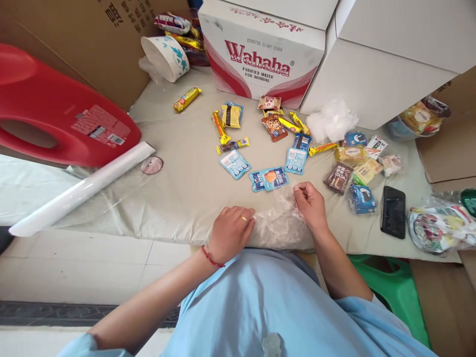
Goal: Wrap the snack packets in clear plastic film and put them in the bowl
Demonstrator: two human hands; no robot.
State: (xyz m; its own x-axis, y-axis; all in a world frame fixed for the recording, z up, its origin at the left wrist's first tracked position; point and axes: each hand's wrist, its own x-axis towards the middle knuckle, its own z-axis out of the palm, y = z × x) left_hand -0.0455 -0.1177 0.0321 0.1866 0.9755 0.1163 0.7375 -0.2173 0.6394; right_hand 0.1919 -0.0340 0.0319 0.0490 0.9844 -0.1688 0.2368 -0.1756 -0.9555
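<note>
Near the table's front edge, a clear plastic bag (pixel 280 223) lies stretched between my two hands. My right hand (pixel 310 203) pinches its right side between thumb and fingers. On its left side, my left hand (pixel 232 230) is closed with the fingertips on the plastic. Just beyond the bag lie blue snack packets (pixel 275 178), two of them overlapping. Another light-blue packet (pixel 235 164) lies to the left and one more blue packet (pixel 296 161) to the right. Farther back are yellow snack bars (pixel 220 127) and a brown cookie packet (pixel 274 127).
Wrapped snacks (pixel 353 171) cluster at right, near a crumpled plastic bag (pixel 332 120) and a black phone (pixel 393 212). A Wahaha carton (pixel 264 54) stands at the back. Left are a red jug (pixel 63 109), a plastic film roll (pixel 82 191) and a tipped paper bucket (pixel 169 57).
</note>
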